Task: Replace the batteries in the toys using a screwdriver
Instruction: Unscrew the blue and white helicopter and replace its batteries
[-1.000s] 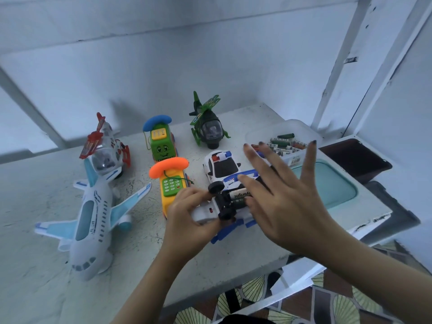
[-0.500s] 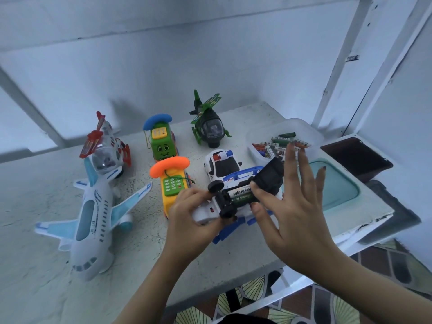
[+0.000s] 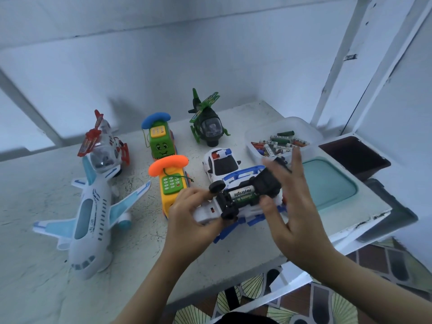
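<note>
My left hand grips a white and blue toy vehicle turned wheels-up above the table. Its open compartment shows a green and white battery. My right hand pinches the black battery cover between thumb and fingers, holding it tilted over the right end of the compartment. A clear tub at the back right holds several loose batteries. No screwdriver is visible.
On the white table stand a white airplane, a red and white helicopter, a green phone toy, an orange phone toy, a green helicopter and a police car. A teal lid and a dark bin lie right.
My right hand, spread flat over the toy a second ago, has taken hold of the black cover and now brings it down closer over the battery compartment. My left hand keeps its grip.
</note>
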`<state>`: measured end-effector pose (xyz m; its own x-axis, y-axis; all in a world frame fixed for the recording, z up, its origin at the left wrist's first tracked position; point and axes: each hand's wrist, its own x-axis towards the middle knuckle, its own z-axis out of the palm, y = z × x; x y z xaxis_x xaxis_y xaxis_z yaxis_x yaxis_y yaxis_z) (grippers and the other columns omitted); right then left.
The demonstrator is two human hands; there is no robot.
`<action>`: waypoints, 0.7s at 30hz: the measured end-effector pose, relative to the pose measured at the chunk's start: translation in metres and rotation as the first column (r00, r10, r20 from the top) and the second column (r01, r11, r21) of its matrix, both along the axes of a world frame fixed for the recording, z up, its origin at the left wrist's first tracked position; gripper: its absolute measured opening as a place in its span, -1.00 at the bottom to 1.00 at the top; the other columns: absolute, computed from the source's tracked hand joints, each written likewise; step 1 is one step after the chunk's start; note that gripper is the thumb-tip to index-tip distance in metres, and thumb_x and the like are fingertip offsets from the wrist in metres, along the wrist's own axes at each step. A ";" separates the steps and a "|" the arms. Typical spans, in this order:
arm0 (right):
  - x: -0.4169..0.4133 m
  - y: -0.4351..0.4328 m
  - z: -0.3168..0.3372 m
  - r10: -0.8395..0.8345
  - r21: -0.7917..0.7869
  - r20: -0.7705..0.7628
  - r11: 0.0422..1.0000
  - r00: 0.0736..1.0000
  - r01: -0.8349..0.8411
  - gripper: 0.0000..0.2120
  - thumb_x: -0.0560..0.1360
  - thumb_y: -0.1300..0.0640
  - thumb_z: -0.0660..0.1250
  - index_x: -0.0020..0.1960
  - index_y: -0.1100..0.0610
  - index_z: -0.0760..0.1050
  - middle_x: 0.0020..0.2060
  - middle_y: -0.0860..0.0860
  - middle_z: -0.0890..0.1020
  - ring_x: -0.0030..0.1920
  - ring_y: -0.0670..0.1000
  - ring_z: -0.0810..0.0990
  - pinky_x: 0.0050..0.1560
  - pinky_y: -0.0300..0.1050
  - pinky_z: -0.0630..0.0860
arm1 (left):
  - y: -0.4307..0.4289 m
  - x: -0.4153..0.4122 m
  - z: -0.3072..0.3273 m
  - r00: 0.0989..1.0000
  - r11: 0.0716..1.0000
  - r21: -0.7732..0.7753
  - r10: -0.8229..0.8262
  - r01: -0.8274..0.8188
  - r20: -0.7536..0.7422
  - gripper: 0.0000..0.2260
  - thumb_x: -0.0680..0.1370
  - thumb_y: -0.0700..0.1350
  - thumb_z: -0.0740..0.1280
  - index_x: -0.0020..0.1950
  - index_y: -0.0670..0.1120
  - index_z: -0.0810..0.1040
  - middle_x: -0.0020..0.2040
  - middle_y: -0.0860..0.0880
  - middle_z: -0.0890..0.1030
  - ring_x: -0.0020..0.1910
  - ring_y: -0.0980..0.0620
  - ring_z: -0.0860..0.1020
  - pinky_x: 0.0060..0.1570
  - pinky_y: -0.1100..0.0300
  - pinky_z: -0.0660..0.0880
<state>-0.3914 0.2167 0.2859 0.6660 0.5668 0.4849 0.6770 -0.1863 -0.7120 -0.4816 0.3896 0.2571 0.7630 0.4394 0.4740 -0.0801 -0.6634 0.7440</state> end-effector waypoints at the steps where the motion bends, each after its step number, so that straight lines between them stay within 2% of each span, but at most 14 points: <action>1: 0.000 0.001 0.002 0.028 0.099 -0.048 0.995 0.998 -0.023 -0.49 0.55 0.02 0.13 0.45 -0.27 0.12 0.52 -0.25 0.05 0.54 0.00 0.05 0.35 0.23 0.35 | 0.000 0.000 0.000 1.000 1.000 -0.003 0.000 0.000 -0.001 -0.63 0.30 0.14 0.47 0.01 -0.01 0.65 -0.11 0.21 0.56 -0.10 0.14 0.49 -0.20 0.30 0.42; 3: 0.003 0.003 0.003 0.059 0.203 -0.030 0.978 0.998 -0.052 -0.47 0.55 0.13 0.15 0.47 -0.12 0.09 0.44 -0.30 0.23 0.48 -0.06 0.23 0.25 0.24 0.46 | 0.000 -0.001 -0.001 1.000 1.000 -0.017 0.004 -0.004 -0.002 -0.63 0.30 0.13 0.47 -0.01 -0.05 0.65 -0.07 0.18 0.57 -0.09 0.13 0.50 -0.19 0.31 0.42; 6: 0.009 0.005 0.006 0.090 0.115 0.184 0.987 0.979 -0.112 -0.49 0.54 0.22 0.20 0.45 0.01 0.19 0.37 -0.37 0.29 0.36 -0.23 0.37 0.18 0.10 0.55 | 0.000 0.000 -0.001 1.000 1.000 -0.012 0.010 -0.010 -0.010 -0.68 0.29 0.03 0.51 -0.02 -0.06 0.65 -0.07 0.16 0.56 -0.11 0.10 0.50 -0.21 0.27 0.42; 8: 0.011 0.007 0.006 0.139 0.006 0.310 0.989 0.940 -0.149 -0.53 0.53 0.25 0.22 0.42 0.07 0.26 0.28 -0.21 0.45 0.29 -0.28 0.42 0.32 0.09 0.43 | -0.001 0.000 0.000 1.000 1.000 -0.005 0.012 -0.012 -0.013 -0.70 0.28 -0.06 0.52 -0.01 -0.06 0.66 -0.11 0.15 0.56 -0.11 0.09 0.50 -0.20 0.27 0.41; 11: 0.011 0.012 0.004 0.202 -0.140 0.421 0.978 0.884 -0.157 -0.47 0.47 0.32 0.30 0.40 0.08 0.27 0.11 -0.01 0.64 0.18 -0.13 0.53 0.47 0.01 0.19 | -0.001 0.000 0.000 1.000 1.000 -0.002 0.009 -0.009 -0.018 -0.69 0.28 -0.12 0.52 0.00 -0.09 0.66 -0.12 0.10 0.58 -0.11 0.04 0.50 -0.19 0.28 0.41; 14: 0.011 0.012 0.002 0.224 -0.200 0.440 0.969 0.870 -0.148 -0.41 0.43 0.31 0.35 0.39 0.07 0.25 0.05 0.00 0.67 0.17 -0.07 0.53 0.48 0.01 0.15 | -0.001 -0.001 -0.001 1.000 1.000 -0.006 0.008 -0.008 -0.026 -0.71 0.28 -0.15 0.53 -0.02 -0.11 0.66 -0.13 0.07 0.58 -0.11 0.02 0.51 -0.18 0.20 0.42; 17: 0.012 0.010 0.002 0.260 -0.204 0.378 0.960 0.888 -0.194 -0.43 0.49 0.26 0.30 0.43 0.04 0.21 0.11 -0.08 0.64 0.18 -0.11 0.53 0.51 -0.08 0.06 | -0.002 -0.002 -0.001 1.000 1.000 -0.006 0.015 -0.015 -0.027 -0.72 0.28 -0.15 0.52 -0.03 -0.11 0.65 -0.14 0.07 0.58 -0.12 0.01 0.50 -0.20 0.15 0.42; 21: 0.012 0.007 0.001 0.297 -0.264 0.348 0.941 0.889 -0.212 -0.38 0.50 0.23 0.28 0.49 0.05 0.13 0.18 -0.16 0.59 0.28 -0.19 0.45 0.52 -0.05 0.03 | -0.003 -0.002 -0.001 1.000 1.000 -0.022 0.016 -0.016 -0.018 -0.74 0.28 -0.14 0.52 -0.04 -0.06 0.64 -0.14 0.13 0.57 -0.12 0.03 0.51 -0.19 0.11 0.43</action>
